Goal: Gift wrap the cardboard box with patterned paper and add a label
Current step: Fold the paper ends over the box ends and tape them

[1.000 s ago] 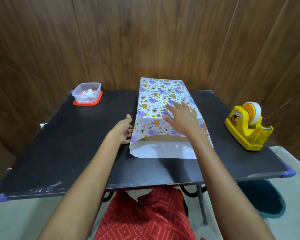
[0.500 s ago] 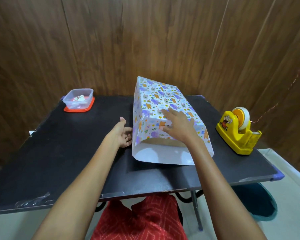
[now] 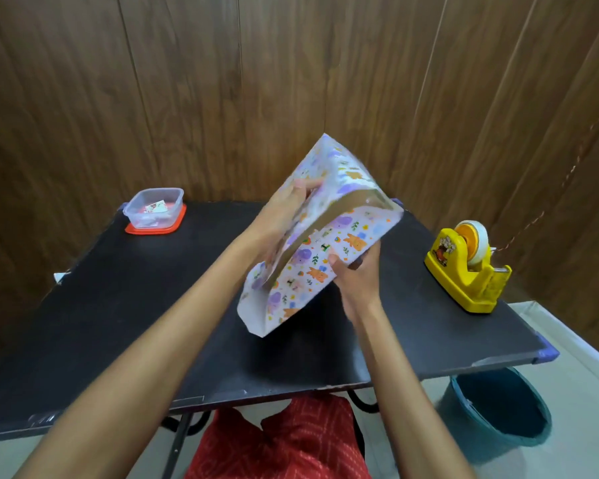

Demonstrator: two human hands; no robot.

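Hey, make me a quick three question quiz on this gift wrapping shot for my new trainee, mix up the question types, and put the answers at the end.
1. True or false: the left hand and the right hand hold the wrapped box tilted, not flat on the table.
2. The yellow tape dispenser stands: A) on the table's right side; B) on its left side; C) on the floor.
3. Fill in: between the edges of the patterned paper a brown strip of ____ shows.
Key: 1 true; 2 A; 3 cardboard.
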